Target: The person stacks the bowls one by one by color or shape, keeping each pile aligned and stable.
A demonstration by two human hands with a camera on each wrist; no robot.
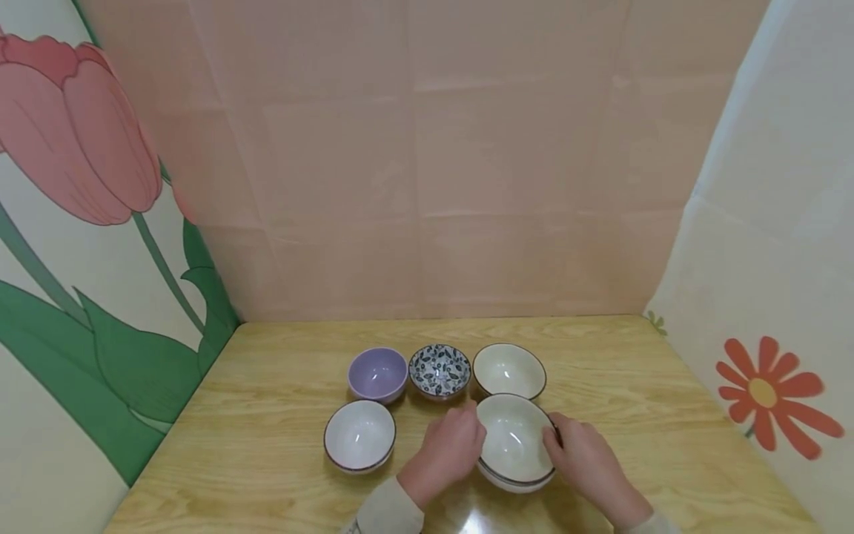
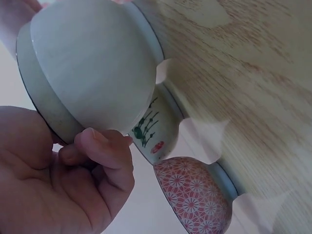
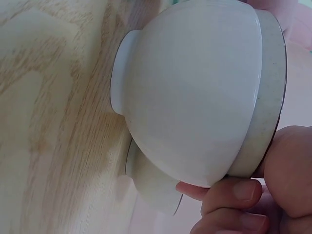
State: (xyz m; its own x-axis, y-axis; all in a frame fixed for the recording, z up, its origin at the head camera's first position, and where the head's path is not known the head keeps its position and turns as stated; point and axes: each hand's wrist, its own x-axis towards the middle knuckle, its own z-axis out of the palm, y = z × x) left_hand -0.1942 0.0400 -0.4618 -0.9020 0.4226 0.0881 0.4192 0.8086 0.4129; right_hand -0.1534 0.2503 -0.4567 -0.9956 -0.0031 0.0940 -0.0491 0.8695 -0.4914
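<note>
Two nested bowls stand at the front right of the group in the head view. The upper bowl (image 1: pixel 514 437) is cream inside with a dark rim, and sits in a white lower bowl (image 3: pixel 190 92). At its left side, my left hand (image 1: pixel 448 451) grips the upper bowl's rim, thumb and curled fingers showing in the left wrist view. My right hand (image 1: pixel 590 460) pinches the opposite side of that rim, thumb over the edge and fingers beneath. In the right wrist view the lower bowl's foot is close to the wooden tabletop.
Behind the stack is a cream bowl (image 1: pixel 509 371), with a dark leaf-patterned bowl (image 1: pixel 439 371) and a purple bowl (image 1: pixel 378 374) to its left. A white bowl (image 1: pixel 360 436) with a brown rim stands front left. Cloth sheets (image 1: pixel 427 163) border the wooden table (image 1: pixel 267 415).
</note>
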